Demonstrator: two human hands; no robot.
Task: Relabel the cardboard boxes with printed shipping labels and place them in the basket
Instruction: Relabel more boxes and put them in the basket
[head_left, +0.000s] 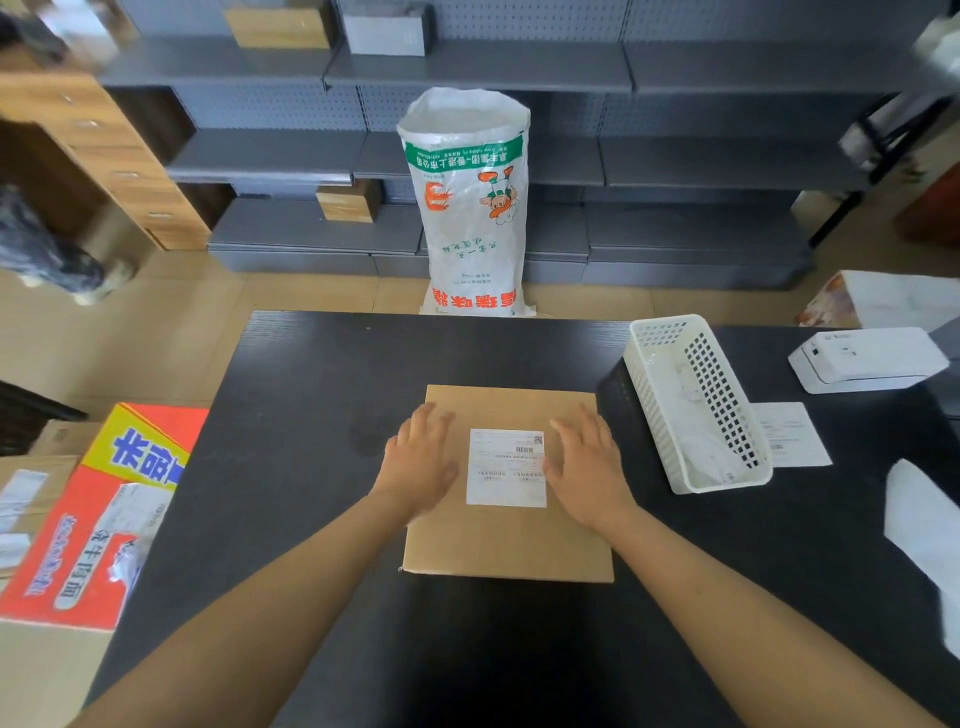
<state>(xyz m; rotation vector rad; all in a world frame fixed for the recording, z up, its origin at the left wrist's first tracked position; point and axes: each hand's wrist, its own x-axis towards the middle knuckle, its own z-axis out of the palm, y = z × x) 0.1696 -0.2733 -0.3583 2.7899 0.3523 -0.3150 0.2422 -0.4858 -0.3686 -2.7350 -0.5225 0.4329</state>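
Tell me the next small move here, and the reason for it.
Probably grip the flat brown cardboard box by its sides and lift it toward the white plastic basket: the white printed label already lies flat on it, with both open hands, left and right, resting beside it.

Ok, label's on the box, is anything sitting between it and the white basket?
Nothing visible. The cardboard box lies flat under the left hand and right hand, and only bare black table separates it from the white basket to its right. The basket already holds some white items.
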